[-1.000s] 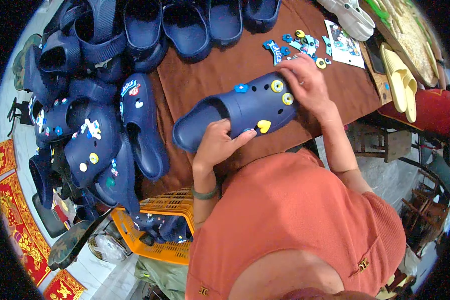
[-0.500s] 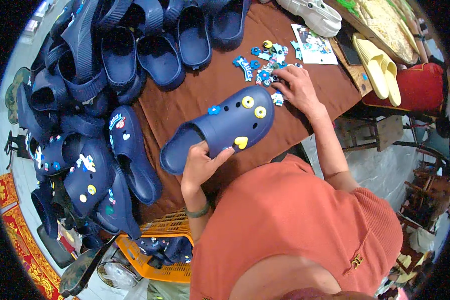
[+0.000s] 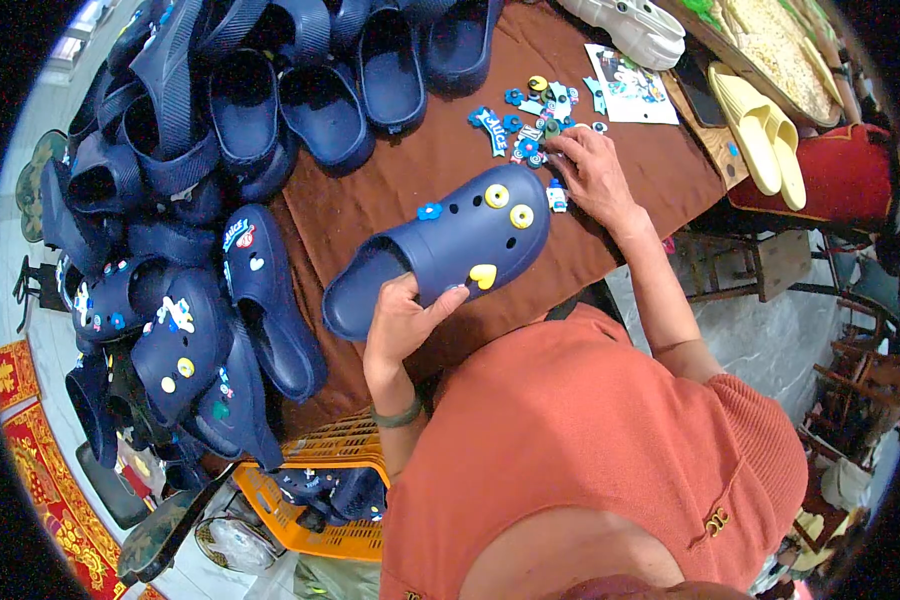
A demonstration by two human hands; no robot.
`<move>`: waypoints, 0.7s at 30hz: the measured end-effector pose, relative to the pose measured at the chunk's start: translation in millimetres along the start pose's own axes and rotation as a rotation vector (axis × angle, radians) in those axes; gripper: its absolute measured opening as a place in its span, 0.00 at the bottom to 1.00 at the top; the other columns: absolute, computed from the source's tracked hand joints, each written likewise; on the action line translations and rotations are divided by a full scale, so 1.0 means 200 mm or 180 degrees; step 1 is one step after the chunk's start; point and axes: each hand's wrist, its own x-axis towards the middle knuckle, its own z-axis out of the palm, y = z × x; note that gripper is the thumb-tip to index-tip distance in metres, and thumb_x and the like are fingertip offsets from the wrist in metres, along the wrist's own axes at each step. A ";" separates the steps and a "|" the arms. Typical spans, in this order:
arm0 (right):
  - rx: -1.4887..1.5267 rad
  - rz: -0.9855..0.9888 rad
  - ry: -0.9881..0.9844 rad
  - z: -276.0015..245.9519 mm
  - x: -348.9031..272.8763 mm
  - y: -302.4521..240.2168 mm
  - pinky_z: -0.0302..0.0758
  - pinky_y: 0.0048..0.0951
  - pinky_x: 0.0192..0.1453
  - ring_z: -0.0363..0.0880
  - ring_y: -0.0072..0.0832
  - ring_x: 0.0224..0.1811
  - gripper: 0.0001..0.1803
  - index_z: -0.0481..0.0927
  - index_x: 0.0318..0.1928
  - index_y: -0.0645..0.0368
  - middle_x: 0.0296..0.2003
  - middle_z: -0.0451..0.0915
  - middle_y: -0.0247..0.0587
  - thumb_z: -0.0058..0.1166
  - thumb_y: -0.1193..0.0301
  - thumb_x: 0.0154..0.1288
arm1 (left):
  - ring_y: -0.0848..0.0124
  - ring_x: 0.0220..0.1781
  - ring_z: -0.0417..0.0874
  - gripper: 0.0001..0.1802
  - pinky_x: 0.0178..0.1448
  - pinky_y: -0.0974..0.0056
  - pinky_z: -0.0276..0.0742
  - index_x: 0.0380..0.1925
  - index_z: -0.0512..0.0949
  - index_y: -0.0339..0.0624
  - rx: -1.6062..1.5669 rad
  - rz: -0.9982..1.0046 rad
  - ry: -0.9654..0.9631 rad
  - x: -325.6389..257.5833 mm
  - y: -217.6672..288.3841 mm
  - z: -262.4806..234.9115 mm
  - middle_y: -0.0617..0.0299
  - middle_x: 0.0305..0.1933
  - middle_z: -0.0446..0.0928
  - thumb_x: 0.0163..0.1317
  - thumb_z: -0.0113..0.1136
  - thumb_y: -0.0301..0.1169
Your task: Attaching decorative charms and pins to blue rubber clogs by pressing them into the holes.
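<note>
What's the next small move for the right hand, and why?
Probably pinch one of the loose charms and lift it toward the navy clog: the right hand is at the charms' edge, the left hand holds the clog, and its upper shows open holes. Whether the right hand grips a charm now is unclear.

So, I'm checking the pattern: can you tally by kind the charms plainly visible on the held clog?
Yellow rings: 2
Yellow heart: 1
Blue flower: 1
Total: 4 plainly visible; the left hand may hide more.
</note>
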 end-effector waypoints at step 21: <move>-0.0347 -0.0185 -0.0853 0.03 0.06 -0.04 0.60 0.42 0.58 0.72 0.37 0.49 0.15 0.79 0.46 0.51 0.42 0.76 0.38 0.55 0.73 0.56 | 0.72 0.37 0.82 0.16 0.44 0.66 0.76 0.37 0.81 0.31 -0.0168 0.0065 0.0039 0.00 0.01 0.01 0.58 0.35 0.83 0.54 0.69 0.33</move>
